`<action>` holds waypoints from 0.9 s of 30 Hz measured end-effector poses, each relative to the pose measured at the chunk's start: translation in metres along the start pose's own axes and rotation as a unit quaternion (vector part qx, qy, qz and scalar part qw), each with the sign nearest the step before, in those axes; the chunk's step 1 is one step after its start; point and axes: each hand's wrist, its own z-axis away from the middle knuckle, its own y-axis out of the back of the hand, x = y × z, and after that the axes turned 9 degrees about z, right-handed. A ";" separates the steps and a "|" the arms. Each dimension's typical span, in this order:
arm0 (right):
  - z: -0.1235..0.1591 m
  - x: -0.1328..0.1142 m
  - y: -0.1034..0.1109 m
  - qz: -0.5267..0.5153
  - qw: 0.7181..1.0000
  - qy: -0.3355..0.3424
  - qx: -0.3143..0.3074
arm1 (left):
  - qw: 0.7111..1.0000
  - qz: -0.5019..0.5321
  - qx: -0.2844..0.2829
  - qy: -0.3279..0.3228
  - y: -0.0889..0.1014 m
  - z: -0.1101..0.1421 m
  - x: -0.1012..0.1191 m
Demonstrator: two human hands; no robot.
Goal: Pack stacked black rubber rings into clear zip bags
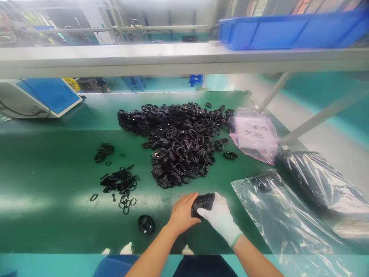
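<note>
Black rings in a stack (203, 202) are squeezed between the bare left hand (181, 215) and gloved right hand (219, 218), both closed, near the table's (57, 215) front edge; loose grip could spill them.

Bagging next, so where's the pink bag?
In the head view, the pink bag lies right of the big pile of black rings, beyond the clear plastic bag.

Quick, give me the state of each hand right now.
Left hand: bare, closed on the stack of black rings.
Right hand: white-gloved, closed on the other end of the same stack.
</note>
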 end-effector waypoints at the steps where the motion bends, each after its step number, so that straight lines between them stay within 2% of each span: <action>1: -0.002 0.003 0.004 -0.007 1.000 0.004 -0.018 | 1.000 0.003 0.010 0.004 -0.002 0.002 0.001; 4: -0.005 0.014 0.015 -0.033 0.997 0.059 -0.045 | 0.999 0.017 0.050 0.012 -0.008 0.008 0.005; 6: -0.005 0.019 0.020 -0.035 0.994 0.098 -0.034 | 0.997 0.026 0.069 0.008 -0.010 0.010 0.008; 8: 0.000 0.019 0.020 -0.022 0.994 0.109 -0.021 | 0.997 0.029 0.076 0.006 -0.012 0.011 0.009; 11: 0.013 0.006 0.010 0.025 0.997 0.072 -0.004 | 0.997 0.022 0.078 0.003 -0.014 0.011 0.009; 16: 0.026 -0.019 -0.017 0.052 0.995 0.015 0.085 | 0.997 0.012 0.073 0.008 -0.013 0.010 0.004; 18: 0.025 -0.021 -0.024 0.048 0.993 0.004 0.110 | 0.999 0.020 0.049 -0.003 -0.009 0.010 0.000; 22: 0.022 -0.020 -0.028 0.036 0.990 -0.017 0.135 | 0.999 0.034 -0.001 -0.028 -0.002 0.006 -0.011; 27: 0.019 -0.032 -0.033 0.042 0.988 -0.029 0.148 | 0.998 0.032 0.007 -0.050 -0.005 -0.007 -0.025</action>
